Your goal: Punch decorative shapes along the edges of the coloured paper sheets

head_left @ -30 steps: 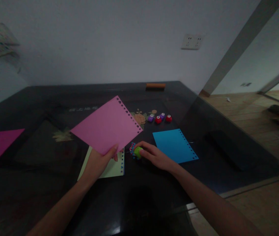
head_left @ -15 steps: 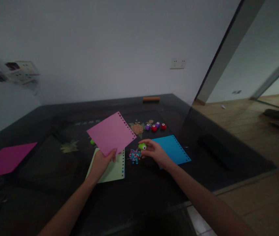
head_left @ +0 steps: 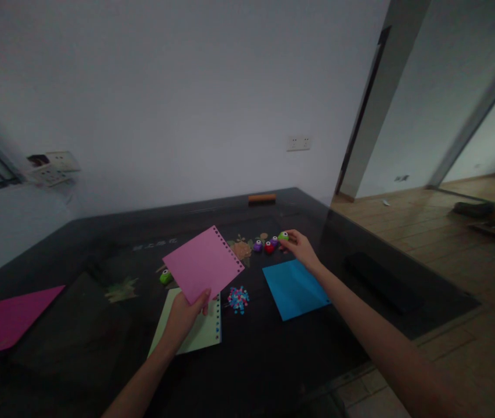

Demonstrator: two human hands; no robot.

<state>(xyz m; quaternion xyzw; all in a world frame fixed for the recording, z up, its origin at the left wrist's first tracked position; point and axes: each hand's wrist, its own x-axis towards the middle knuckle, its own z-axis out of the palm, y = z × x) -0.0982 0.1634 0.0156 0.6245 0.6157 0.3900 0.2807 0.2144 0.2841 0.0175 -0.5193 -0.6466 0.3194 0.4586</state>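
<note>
- The left hand [head_left: 184, 313] pinches the near corner of a pink paper [head_left: 204, 265] and holds it up over the table [head_left: 273, 354]. The thumb lies on top of the sheet.
- The pink paper has a row of little holes along its far right edge. It is tilted like a diamond.
- The right hand [head_left: 302, 247] is stretched far out across the table. Its fingertips are closed on a small green punch [head_left: 283, 236].
- The green punch is at the right end of a short row of small punches. Next to it sit a red punch [head_left: 269, 248] and a purple punch [head_left: 258, 245]. They are just beside each other.
- A blue paper [head_left: 293, 287] lies flat on the table, under the right arm.
- A pale green paper [head_left: 195, 331] lies flat under the left hand. It has holes along its right edge.
- A little pile of paper bits [head_left: 239, 299] sits between the pale green paper and the blue paper.
- Another green punch [head_left: 165, 277] sits on the table just left of the pink paper.
- A dark pink paper [head_left: 7, 319] lies far off on the left side of the table.
- An orange block [head_left: 262, 198] lies at the far edge of the table, near the wall.
</note>
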